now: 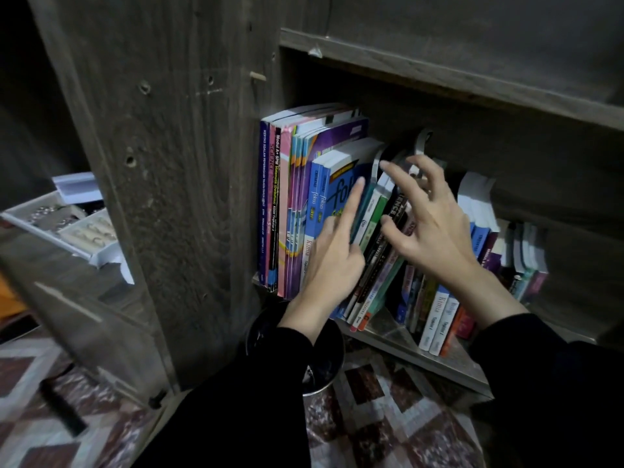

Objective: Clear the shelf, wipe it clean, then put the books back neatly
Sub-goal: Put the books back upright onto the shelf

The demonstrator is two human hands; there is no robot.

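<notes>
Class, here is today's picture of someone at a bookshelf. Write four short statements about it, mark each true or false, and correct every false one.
1. The shelf holds books. True.
2. The left hand grips a cloth. False: it holds nothing, and its forefinger points at a blue book.
3. The right hand spreads its fingers over leaning books. True.
4. The sleeves are white. False: they are black.

Dark wooden shelf (422, 358), loaded. Left books (287, 211): tall, upright, against the side panel. Middle books (378, 282): thin, slanted. Right books (439, 319): spines outward, bare board showing between the groups.
</notes>
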